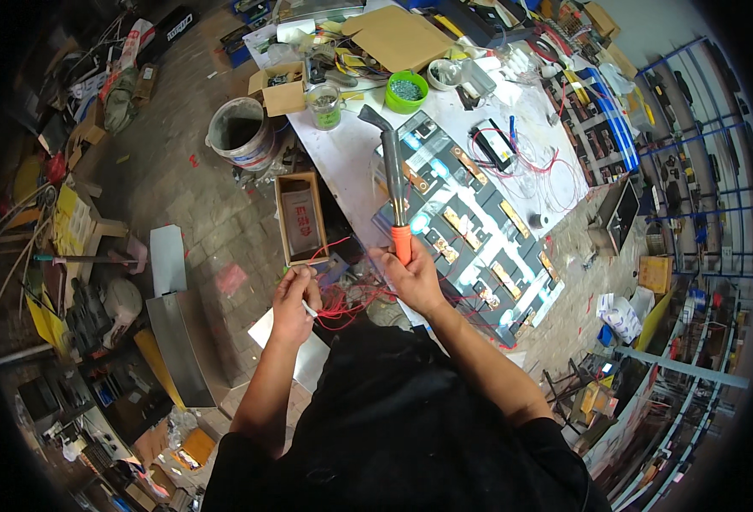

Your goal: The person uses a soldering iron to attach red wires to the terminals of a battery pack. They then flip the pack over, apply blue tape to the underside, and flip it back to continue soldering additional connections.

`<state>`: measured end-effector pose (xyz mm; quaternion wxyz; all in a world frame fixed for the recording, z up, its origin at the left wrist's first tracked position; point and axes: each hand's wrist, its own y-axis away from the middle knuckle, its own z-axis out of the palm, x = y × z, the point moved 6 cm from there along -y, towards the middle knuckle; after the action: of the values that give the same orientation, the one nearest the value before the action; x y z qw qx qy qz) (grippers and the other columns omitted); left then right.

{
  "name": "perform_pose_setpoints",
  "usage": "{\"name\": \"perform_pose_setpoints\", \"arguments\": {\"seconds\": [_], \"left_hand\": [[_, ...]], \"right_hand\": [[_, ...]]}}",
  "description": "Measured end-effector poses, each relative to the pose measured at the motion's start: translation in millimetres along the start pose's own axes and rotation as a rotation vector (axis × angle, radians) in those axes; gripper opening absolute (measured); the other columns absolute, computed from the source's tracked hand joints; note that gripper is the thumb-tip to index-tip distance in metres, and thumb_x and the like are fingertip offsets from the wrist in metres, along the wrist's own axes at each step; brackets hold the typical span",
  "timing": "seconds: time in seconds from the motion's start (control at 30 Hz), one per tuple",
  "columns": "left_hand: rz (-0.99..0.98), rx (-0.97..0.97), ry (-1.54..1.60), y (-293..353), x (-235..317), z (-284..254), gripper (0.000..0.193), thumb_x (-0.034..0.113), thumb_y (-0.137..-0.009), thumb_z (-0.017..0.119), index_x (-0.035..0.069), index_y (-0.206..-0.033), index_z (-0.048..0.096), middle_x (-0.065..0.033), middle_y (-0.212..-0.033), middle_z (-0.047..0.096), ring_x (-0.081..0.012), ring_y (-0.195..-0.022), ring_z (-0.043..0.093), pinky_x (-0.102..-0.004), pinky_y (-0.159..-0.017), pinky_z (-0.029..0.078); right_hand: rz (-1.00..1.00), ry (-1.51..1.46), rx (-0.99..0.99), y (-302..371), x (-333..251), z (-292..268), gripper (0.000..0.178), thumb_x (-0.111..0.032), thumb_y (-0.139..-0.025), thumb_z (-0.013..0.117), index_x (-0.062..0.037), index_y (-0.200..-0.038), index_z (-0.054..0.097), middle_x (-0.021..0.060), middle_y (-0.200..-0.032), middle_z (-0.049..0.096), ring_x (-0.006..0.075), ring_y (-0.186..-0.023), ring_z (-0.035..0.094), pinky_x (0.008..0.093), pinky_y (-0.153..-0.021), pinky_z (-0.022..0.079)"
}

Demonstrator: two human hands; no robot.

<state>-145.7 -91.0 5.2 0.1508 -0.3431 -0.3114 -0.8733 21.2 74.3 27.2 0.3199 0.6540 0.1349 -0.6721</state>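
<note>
At the near left edge of the white table [342, 158], in the head view, the person's right hand [416, 282] was wrapped around the orange grip of a long metal-shafted tool [394, 183]. The tool lay directly beyond that hand, its long axis running from near to far and leaning slightly left toward a dark, bent far end. The left hand [293, 296] was nearer to the body and further left, well apart from the grip, so the right was plainly the closer one. Its thumb and fingertips were pinched together, apparently on a thin red wire [334, 247], while a white stick [310, 309] poked out below the fingers on its right side.

The shaft crossed in front of the left border of a black block with copper bars [479, 243], which stretched from far left to near right; whether metal touched block could not be told. A tangle of red wires [342, 309] hung between the hands, and an open cardboard box [280, 224] stood just beyond the left one. Further off on the table sat a green bowl [401, 107]. A bucket [253, 157] stood left of the table on the paved floor [193, 224], and blue shelving [679, 136] lined the right.
</note>
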Motion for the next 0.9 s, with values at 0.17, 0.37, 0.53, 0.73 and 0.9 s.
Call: {"name": "perform_pose_setpoints", "arguments": {"seconds": [0.17, 0.37, 0.53, 0.73, 0.9], "left_hand": [[-0.086, -0.062, -0.004, -6.5, -4.7, 4.6, 0.019, 0.028, -0.108, 0.048, 0.012, -0.103, 0.058, -0.0020, -0.054, 0.047, -0.0110, -0.040, 0.035, -0.0278, -0.048, 0.034], [-0.146, -0.125, 0.088, -0.1, -4.9, 10.5, 0.019, 0.029, -0.108, 0.044, 0.015, -0.101, 0.056, -0.0009, -0.053, 0.043, -0.0116, -0.039, 0.032, -0.0282, -0.048, 0.029], [-0.130, -0.129, 0.108, 16.8, -11.0, -5.8, 0.020, 0.028, -0.108, 0.044, 0.016, -0.100, 0.057, -0.0010, -0.052, 0.043, -0.0128, -0.038, 0.031, -0.0293, -0.047, 0.027], [-0.096, -0.012, 0.045, 28.5, -10.8, -19.0, 0.027, 0.038, -0.110, 0.049, 0.014, -0.102, 0.059, 0.0016, -0.051, 0.038, -0.0119, -0.040, 0.030, -0.0302, -0.045, 0.026], [-0.047, 0.068, 0.020, 23.5, -1.6, -2.7, 0.025, 0.037, -0.106, 0.058, 0.013, -0.102, 0.061, 0.0010, -0.053, 0.040, -0.0110, -0.044, 0.033, -0.0297, -0.046, 0.026]], "right_hand": [[-0.076, -0.003, 0.027, 6.0, -15.2, -9.0, 0.035, -0.003, -0.102, 0.056, 0.0002, -0.136, 0.047, 0.0135, -0.123, 0.071, 0.0077, -0.092, 0.060, 0.0269, -0.082, 0.051], [0.008, -0.108, 0.066, 9.3, 14.6, 3.1, 0.035, -0.002, -0.103, 0.055, -0.0026, -0.137, 0.047, 0.0112, -0.125, 0.067, 0.0109, -0.109, 0.064, 0.0272, -0.089, 0.051], [-0.053, -0.203, 0.000, -4.7, 16.6, 19.7, 0.032, -0.001, -0.102, 0.057, -0.0027, -0.133, 0.049, 0.0040, -0.107, 0.064, 0.0127, -0.103, 0.066, 0.0269, -0.088, 0.052], [0.095, -0.300, -0.084, 38.0, -29.2, -7.7, 0.028, -0.004, -0.102, 0.059, -0.0032, -0.128, 0.050, 0.0023, -0.089, 0.062, 0.0125, -0.086, 0.066, 0.0286, -0.079, 0.055], [0.128, -0.262, -0.017, 108.0, -64.8, -94.5, 0.021, -0.007, -0.100, 0.064, -0.0053, -0.116, 0.050, 0.0060, -0.094, 0.066, 0.0164, -0.090, 0.070, 0.0296, -0.071, 0.057]]}}
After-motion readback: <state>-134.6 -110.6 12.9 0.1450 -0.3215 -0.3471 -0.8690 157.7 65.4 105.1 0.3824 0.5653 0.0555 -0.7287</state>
